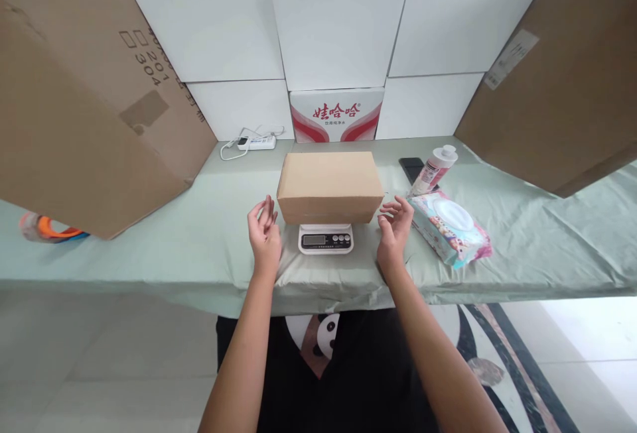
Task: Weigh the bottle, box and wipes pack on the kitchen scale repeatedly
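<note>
A closed brown cardboard box [329, 184] rests on top of a small white digital scale [326, 241]. The scale's display and buttons face me, and its weighing plate is mostly hidden beneath the box. My left hand [265, 237] is just left of the box, fingers partly curled and apart, holding nothing. To the right of the box, my right hand [394, 231] has its palm turned inward and its fingers loosely bent, with nothing in it. Both hands seem slightly apart from the box.
Right of my right hand lie a wipes pack [450, 229], a white-and-pink bottle [434, 171] and a dark phone [412, 169]. A white power strip [257, 143] with a cable sits at the back. Large cardboard panels [99, 101] flank the cloth-covered table [199, 247]; tape rolls [52, 229] lie far left.
</note>
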A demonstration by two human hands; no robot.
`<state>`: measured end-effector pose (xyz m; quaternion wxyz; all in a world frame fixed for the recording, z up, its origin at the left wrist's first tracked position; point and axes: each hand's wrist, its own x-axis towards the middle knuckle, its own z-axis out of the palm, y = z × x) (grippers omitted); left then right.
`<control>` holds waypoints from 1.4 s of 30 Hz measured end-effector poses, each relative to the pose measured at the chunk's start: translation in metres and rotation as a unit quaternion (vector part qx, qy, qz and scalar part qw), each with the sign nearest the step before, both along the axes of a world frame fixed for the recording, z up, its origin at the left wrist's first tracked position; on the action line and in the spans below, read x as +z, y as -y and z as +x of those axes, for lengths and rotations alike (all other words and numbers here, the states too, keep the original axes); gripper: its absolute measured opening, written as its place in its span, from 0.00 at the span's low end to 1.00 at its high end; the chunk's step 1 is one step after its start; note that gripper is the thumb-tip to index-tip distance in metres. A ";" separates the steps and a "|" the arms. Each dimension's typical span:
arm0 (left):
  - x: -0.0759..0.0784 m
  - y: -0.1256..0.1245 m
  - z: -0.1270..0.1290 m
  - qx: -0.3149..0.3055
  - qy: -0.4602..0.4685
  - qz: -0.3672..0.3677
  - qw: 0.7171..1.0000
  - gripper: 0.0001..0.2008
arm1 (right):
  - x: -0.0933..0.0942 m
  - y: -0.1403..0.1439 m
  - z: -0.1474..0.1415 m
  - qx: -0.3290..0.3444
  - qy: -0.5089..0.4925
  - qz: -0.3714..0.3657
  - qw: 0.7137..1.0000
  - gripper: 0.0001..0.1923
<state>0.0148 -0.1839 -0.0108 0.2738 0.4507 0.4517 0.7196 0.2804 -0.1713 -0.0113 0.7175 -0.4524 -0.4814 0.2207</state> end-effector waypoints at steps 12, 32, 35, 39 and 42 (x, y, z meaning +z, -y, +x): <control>0.000 0.003 -0.004 0.080 -0.010 -0.034 0.996 0.18 | 0.005 -0.004 -0.001 -0.017 -0.026 -0.038 0.999 0.19; 0.007 -0.034 -0.010 -0.045 -0.070 -0.061 0.995 0.28 | 0.030 -0.024 0.003 0.102 0.168 -0.022 0.980 0.42; 0.026 -0.078 -0.019 -0.061 -0.087 -0.076 0.991 0.31 | 0.056 -0.069 -0.002 0.139 0.162 -0.047 0.976 0.42; 0.036 -0.145 -0.032 -0.095 -0.080 -0.112 0.986 0.37 | 0.062 -0.143 -0.020 0.189 0.144 -0.071 0.969 0.44; 0.027 -0.178 -0.039 -0.089 -0.078 -0.138 0.983 0.42 | 0.046 -0.184 -0.040 0.219 0.109 -0.091 0.965 0.48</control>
